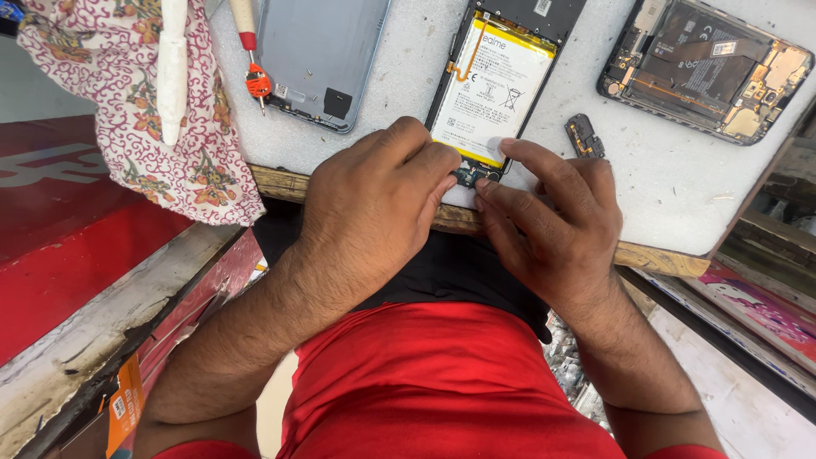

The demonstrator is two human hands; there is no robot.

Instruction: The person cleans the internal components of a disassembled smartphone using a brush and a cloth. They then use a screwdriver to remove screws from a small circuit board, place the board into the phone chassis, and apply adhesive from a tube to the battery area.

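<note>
**Both hands at the lower end of an opened phone**

Left hand [374, 200] curled, fingertips pressed together down on the bottom edge of the opened phone [501, 81], right at the small circuit board [470, 176] below the battery. Right hand [552, 225] beside it, fingers spread: forefinger laid on the lower corner of the white battery [491, 85], the others resting on the bench [663, 178] and nearly meeting the left fingertips. No grip clamped round anything; only pressing and steadying. Phone lying flat, face down, back removed, near the front edge of the white bench.

Just right of the right hand, a small dark loose part [585, 136]. Further right, a second opened phone [705, 68] with exposed boards. To the left, a grey back cover [319, 59], then a red-handled screwdriver [252, 64], a white tool [172, 72] and a patterned cloth [127, 110] hanging over the edge.
</note>
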